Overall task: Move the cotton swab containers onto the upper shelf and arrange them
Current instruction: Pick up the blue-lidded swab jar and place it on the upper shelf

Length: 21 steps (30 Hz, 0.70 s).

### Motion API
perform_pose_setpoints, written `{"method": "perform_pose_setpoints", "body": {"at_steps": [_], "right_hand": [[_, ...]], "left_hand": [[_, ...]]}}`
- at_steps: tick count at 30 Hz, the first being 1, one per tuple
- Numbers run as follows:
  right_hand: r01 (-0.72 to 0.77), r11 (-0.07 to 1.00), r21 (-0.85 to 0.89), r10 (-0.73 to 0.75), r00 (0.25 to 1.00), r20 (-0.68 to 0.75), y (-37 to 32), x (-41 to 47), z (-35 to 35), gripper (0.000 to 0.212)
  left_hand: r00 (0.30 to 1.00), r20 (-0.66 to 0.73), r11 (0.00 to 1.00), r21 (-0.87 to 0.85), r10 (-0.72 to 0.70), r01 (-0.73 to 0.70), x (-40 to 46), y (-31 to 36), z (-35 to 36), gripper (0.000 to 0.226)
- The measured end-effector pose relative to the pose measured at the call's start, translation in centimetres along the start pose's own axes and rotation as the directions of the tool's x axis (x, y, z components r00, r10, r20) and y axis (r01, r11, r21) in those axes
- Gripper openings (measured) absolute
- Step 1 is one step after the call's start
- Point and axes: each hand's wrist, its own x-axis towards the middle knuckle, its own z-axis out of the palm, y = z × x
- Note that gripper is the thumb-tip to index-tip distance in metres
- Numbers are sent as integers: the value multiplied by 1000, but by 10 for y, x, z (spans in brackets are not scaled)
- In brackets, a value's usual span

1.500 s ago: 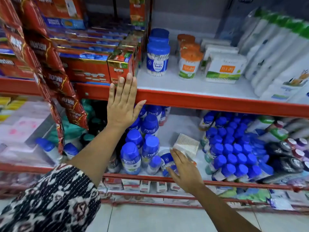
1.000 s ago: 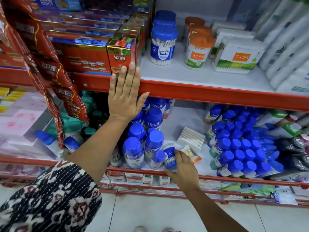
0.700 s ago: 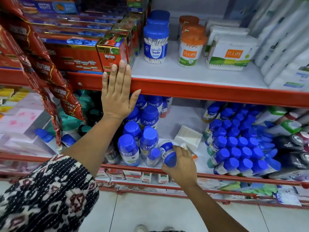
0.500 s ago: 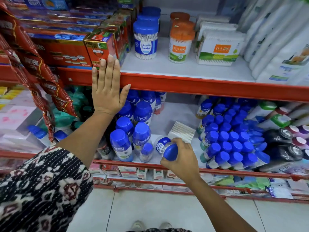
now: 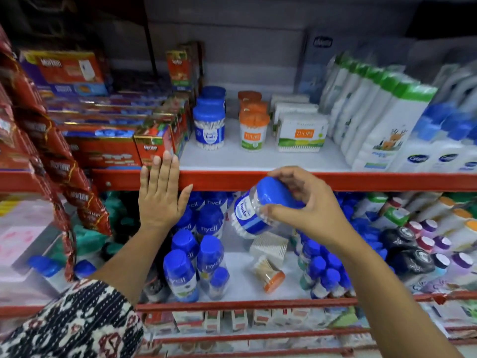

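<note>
step: lift | right hand [image 5: 307, 202] clamped on blue-lidded buds jar [image 5: 258, 205], tilted, just below upper shelf edge [image 5: 335, 180] | left hand [image 5: 161, 195] flat, open on edge | I judged: upright it, dock beside shelved buds jars [image 5: 209, 125]

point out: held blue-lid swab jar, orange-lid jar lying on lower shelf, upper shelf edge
held blue-lid swab jar [image 5: 254, 215], head view, on its blue label
orange-lid jar [image 5: 268, 272], head view, on its clear body
upper shelf edge [image 5: 232, 180], head view, on the red front lip
</note>
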Motion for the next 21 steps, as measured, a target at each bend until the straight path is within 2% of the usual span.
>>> {"method": "perform_pose_setpoints", "body": {"at_steps": [5,14,17,21], "right_hand": [[76,997,-20,-76,997,-30,-20,33,-5,48],[58,997,46,-56,998,-26,-18,44,2,39],[91,994,-61,-93,995,-44,-31,53,5,37],[102,962,-254,-126,989,-80,-60,85,17,45]], "left_hand": [[1000,5,1000,-28,0,1,2,1,-1,65],[998,56,999,-41,-18,21,2,0,-2,64],[998,52,999,-36,-23,25,1,1,-1,64],[999,41,999,-37,-27,28,1,1,0,63]]}}
